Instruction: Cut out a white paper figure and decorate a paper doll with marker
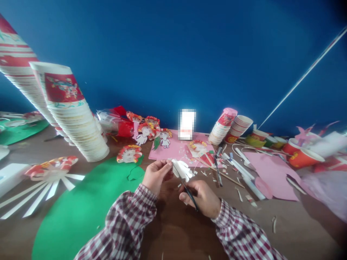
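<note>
My left hand (158, 176) pinches the edge of a small white paper piece (184, 170), which has several narrow strips or cut fingers along its right side. In my right hand (204, 198) is a pair of dark scissors (189, 192), the blades pointing up and left against the paper. How far the blades are apart cannot be made out. Beyond the paper lies a pink sheet (155, 153) with paper scraps on it. A small white paper figure (165, 139) with a black outline stands at that sheet's back left.
Tall paper cup stacks (81, 122) lean at the left, beside a green sheet (67, 213). A cup cut into strips (51, 177) lies there. Shorter cup stacks (222, 126), pens (218, 169), white strips (246, 177), pink paper (276, 180) and orange cups (306, 157) occupy the right. A blue wall (173, 54) rises behind.
</note>
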{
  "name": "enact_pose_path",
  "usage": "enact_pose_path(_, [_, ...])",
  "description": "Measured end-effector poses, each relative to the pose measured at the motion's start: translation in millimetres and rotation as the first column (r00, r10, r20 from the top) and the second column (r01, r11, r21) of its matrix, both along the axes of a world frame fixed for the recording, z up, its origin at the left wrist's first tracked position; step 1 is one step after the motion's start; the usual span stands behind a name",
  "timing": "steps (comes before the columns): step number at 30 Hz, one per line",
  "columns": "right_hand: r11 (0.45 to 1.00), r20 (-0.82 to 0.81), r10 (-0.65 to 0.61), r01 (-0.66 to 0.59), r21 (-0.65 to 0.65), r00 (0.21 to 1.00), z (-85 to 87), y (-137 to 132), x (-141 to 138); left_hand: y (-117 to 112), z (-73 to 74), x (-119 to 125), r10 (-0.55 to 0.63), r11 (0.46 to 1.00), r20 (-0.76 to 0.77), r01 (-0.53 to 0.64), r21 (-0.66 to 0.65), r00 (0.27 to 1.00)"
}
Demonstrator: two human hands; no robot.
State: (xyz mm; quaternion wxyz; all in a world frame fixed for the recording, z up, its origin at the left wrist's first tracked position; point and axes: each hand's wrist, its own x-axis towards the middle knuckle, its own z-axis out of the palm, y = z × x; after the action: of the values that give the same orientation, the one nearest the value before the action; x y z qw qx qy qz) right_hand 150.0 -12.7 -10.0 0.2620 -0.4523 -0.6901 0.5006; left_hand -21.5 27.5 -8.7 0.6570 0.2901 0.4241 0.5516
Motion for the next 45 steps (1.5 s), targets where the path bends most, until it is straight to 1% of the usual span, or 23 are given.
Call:
enact_pose_path(4, [0.999, -0.083, -0.044, 0.042, -0.025, 0.996, -5.2, 2, 0, -4, 1.9, 5, 0.017, 0.999, 0.028, -0.016, -0.038, 0.999])
enact_pose_path(7, [0.997, -0.099, -0.07, 0.069, -0.021, 0.993, -7.5, 2, -1, -8, 3.6, 9, -0.004, 0.999, 0.028, 0.005, -0.046, 1.0])
enact_pose_path(9, [0.998, -0.106, -0.067, 0.065, -0.024, 0.992, -7.1, 2, -1, -10, 4.0, 11, -0.022, 0.999, 0.012, 0.022, -0.046, 1.0])
enact_pose_path(12, [0.998, -0.107, -0.059, 0.057, -0.019, 0.993, -5.2, 1, -1, -10, 3.8, 12, -0.045, 0.998, -0.003, 0.045, -0.035, 0.999])
enact_pose_path(17, [0.998, -0.107, -0.056, 0.055, -0.007, 0.993, -5.5, 0, -2, -11, 1.1, 13, -0.096, 0.995, 0.014, 0.095, 0.018, 0.995])
enact_pose_path(20, [0.998, -0.087, -0.06, 0.06, -0.003, 0.994, -6.7, 0, -2, -11, -0.8, 14, -0.098, 0.995, 0.025, 0.097, 0.038, 0.995])
enact_pose_path(24, [0.997, -0.027, -0.068, 0.069, 0.036, 0.997, -6.4, 1, -2, -12, -0.8, 15, -0.101, 0.993, 0.05, 0.098, 0.059, 0.994])
enact_pose_path(28, [0.996, 0.022, -0.061, 0.059, 0.072, 0.998, -5.5, 1, -1, -12, 1.5, 15, -0.098, 0.994, 0.075, 0.095, 0.044, 0.992])
enact_pose_path(36, [0.996, 0.04, -0.044, 0.041, 0.075, 0.998, -6.0, 1, 1, -12, 2.6, 15, -0.1, 0.995, 0.092, 0.1, 0.006, 0.991])
enact_pose_path(45, [0.995, 0.051, -0.03, 0.025, 0.101, 0.998, -1.9, 1, 2, -13, 5.5, 13, -0.106, 0.994, 0.096, 0.108, -0.017, 0.99])
